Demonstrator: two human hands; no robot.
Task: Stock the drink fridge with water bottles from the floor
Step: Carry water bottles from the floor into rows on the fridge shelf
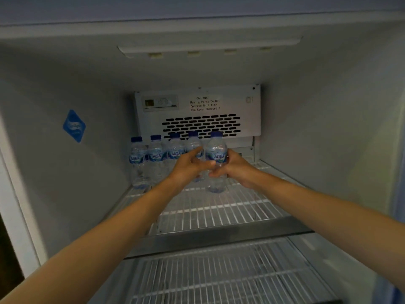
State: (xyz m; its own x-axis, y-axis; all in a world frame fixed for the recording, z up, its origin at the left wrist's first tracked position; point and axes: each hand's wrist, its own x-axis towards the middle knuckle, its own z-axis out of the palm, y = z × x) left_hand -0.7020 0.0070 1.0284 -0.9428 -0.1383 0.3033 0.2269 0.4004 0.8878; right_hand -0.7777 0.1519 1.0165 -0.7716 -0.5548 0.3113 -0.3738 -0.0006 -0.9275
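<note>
Labels read "AQUA" on the bottle [216, 155] right of the left hand [189, 166] and the bottles [156, 156] to its left. The panel [247, 119] above reads "CAUTION! Moving Parts Do Not Operate Unit With The Cover Removed!"

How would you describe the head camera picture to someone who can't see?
A right hand grips a water bottle on the top wire shelf of a fridge, the left hand touching it. Four more bottles stand in a row beside it.
</note>
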